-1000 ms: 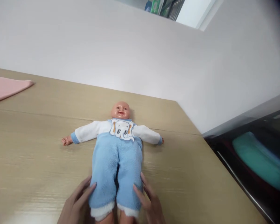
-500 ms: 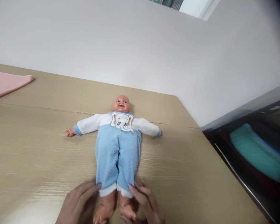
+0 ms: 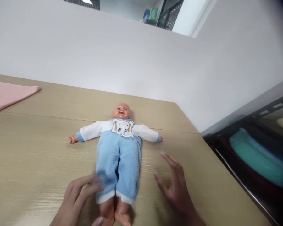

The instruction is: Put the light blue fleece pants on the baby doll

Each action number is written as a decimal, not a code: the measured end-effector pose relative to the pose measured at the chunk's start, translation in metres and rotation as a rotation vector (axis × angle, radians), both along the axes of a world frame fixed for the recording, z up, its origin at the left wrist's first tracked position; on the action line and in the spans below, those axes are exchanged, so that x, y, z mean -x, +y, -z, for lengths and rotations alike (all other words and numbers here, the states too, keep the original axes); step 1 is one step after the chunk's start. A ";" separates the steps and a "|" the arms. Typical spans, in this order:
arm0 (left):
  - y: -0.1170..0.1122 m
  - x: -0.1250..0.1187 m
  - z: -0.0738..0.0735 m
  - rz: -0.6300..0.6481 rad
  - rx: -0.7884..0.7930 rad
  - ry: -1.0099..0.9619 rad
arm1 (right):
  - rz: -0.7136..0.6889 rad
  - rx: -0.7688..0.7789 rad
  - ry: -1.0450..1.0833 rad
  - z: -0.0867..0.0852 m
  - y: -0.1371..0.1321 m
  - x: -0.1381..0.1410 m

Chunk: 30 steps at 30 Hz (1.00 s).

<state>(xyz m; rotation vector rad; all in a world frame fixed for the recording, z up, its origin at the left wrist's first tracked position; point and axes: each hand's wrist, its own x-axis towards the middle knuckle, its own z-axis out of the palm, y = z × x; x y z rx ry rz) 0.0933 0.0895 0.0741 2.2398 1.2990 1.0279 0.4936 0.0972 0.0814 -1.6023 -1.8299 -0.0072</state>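
A baby doll lies on its back on the wooden table, arms spread wide and bare feet toward me. It wears a light blue and white fleece romper with an elephant face on the chest. My left hand is beside and partly over the trouser leg on the left, fingers apart; whether they touch the cloth I cannot tell. To the right of the doll's legs, my right hand is raised above the table, thumb and fingers spread, holding nothing.
A folded pink cloth lies at the table's far left. Behind the table rises a pale wall with an opening at the top. Past the right edge stands a dark rack bearing a teal folded cloth.
My right hand has left the trouser cuff and moved up and right, away from the doll. My left hand stays near the other leg. The view has tilted slightly upward.
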 end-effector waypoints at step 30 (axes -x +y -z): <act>0.254 -0.116 -0.073 0.160 0.251 -0.550 | -0.493 0.411 0.638 0.007 0.143 0.038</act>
